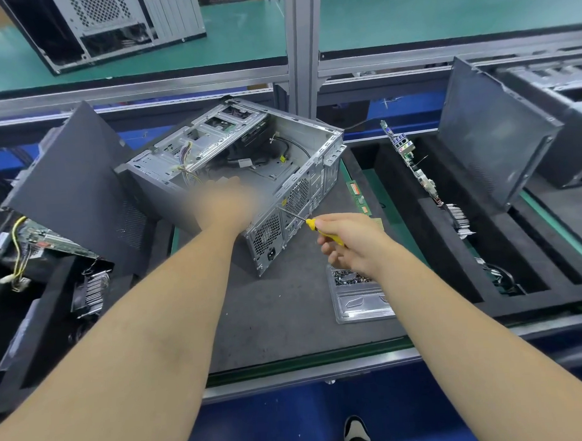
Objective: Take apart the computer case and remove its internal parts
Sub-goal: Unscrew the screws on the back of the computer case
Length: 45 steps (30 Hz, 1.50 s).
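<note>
The left hand (228, 202) (too blurred to tell its grip) steadied the open computer case (242, 176) while the right hand (346, 243) gripped a yellow screwdriver (319, 228), tip at the rear panel, probably to loosen a screw.

Both arms are bare, with no sleeves, watch or rings to be seen. The left hand (228, 202) is a blur, so its fingers cannot be made out, while the right hand (353, 243) shows clearly and wears no glove. Down at the bottom edge is a shoe (355, 429), dark with a white toe, and a bit of dark cloth that may be trousers.
</note>
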Tool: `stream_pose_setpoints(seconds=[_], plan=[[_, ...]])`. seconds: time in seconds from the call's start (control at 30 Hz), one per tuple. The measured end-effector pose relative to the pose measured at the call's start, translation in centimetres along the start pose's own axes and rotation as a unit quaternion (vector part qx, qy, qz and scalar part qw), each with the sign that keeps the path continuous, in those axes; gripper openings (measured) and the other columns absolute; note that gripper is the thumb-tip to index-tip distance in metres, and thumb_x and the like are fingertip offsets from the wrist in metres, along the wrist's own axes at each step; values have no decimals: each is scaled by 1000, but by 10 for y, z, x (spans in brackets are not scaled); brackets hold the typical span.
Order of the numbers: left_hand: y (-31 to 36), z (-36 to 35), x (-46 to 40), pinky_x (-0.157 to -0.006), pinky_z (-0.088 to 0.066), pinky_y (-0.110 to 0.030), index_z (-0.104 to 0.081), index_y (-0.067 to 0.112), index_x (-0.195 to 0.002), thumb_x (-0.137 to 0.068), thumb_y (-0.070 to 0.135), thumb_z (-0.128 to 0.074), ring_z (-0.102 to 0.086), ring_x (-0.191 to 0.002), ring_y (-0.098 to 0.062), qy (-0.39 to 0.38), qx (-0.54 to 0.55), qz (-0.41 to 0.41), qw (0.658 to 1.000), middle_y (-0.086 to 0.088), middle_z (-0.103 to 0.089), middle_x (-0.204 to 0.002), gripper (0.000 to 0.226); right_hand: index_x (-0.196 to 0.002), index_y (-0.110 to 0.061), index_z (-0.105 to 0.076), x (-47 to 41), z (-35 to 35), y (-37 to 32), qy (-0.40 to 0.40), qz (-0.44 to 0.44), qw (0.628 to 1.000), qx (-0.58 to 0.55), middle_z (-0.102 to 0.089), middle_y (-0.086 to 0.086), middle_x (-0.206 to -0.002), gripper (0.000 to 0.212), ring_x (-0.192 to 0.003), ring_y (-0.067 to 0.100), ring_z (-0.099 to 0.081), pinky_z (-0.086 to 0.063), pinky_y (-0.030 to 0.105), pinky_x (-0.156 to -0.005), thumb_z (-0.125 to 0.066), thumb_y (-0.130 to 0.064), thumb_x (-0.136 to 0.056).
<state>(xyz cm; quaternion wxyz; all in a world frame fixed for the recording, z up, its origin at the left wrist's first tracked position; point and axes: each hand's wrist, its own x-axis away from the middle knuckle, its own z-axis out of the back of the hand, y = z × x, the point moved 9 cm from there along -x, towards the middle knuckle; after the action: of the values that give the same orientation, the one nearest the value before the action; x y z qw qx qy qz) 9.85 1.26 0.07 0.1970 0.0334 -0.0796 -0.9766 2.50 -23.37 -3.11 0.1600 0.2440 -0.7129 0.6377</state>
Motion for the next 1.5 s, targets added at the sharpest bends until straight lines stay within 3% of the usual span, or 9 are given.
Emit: stream_pose_setpoints(seconds=[0.17, 0.5, 0.67, 0.77, 0.83, 1.03, 1.17, 1.3, 1.5], plan=[[0, -1, 0, -115, -17, -49, -54, 37, -134, -97, 46, -28, -46, -126, -38, 1, -3, 0, 1000, -15, -51, -137, 46, -100, -13, -59, 2, -12, 5, 12, -47, 998, 32, -38, 1, -58, 19, -40, 9, -17, -14, 14, -36, -58, -32, -97], [3, 2, 1, -114, -20, -50, -56, 34, -133, -97, 48, -27, -48, -122, -39, 5, -10, -5, 1000, -17, -52, -133, 48, -70, -19, -49, -1, -9, -18, 101, 115, 961, 228, -34, 5, -60, 29, -53, 21, -24, -23, 20, -44, -58, -33, -93], [5, 2, 1, -113, -20, -51, -56, 33, -133, -96, 47, -27, -48, -122, -39, 6, -12, -7, 1000, -17, -52, -133, 49, -52, -16, -33, 10, -13, -33, 145, 243, 871, 401, -33, -5, -41, 51, -50, 18, -34, -28, 21, -42, -55, -31, -95], [4, 1, 1, -113, -20, -51, -57, 34, -131, -95, 47, -28, -48, -123, -39, 4, -5, -5, 1000, -17, -53, -133, 48, -70, -20, -44, 19, -24, -34, 158, 312, 773, 529, -57, 5, -66, 33, -66, 33, -42, -36, 34, -58, -47, -34, -99], [2, 1, 1, -114, -19, -51, -57, 35, -132, -95, 47, -28, -48, -124, -39, 5, 0, -4, 1000, -16, -52, -134, 48, -83, -20, -50, 21, -25, -33, 167, 328, 740, 563, -63, 11, -77, 25, -70, 35, -44, -35, 37, -59, -42, -36, -100], [1, -2, -1, -115, -17, -50, -53, 37, -135, -96, 47, -26, -46, -128, -38, -3, 5, -4, 1000, -15, -50, -138, 49, -94, -16, -72, 7, -6, -28, 103, 248, 880, 392, -67, 0, -71, 22, -71, 21, -58, -48, 33, -67, -52, -25, -94], [1, -3, -2, -114, -18, -51, -54, 35, -133, -96, 47, -27, -45, -127, -39, -12, 1, -3, 1000, -16, -50, -136, 47, -104, -8, -70, -5, 6, -1, 32, 87, 994, 54, -60, 7, -66, 14, -50, 11, -48, -40, 23, -48, -66, -15, -93], [1, -2, -1, -114, -18, -51, -53, 34, -133, -96, 48, -26, -45, -127, -39, -17, -2, 0, 1000, -17, -49, -137, 48, -90, -3, -66, -3, -5, 20, -28, -80, 989, -118, -58, 10, -67, 19, -43, 8, -43, -33, 16, -35, -62, -21, -96], [1, -2, -7, -116, -15, -56, -52, 31, -129, -94, 50, -26, -39, -133, -43, -63, 15, 44, 997, -20, -44, -141, 47, -90, -4, -64, -5, -7, 18, -18, -97, 995, 11, -29, -5, -51, 40, -39, 6, -17, -12, 15, -34, -53, -41, -99]])
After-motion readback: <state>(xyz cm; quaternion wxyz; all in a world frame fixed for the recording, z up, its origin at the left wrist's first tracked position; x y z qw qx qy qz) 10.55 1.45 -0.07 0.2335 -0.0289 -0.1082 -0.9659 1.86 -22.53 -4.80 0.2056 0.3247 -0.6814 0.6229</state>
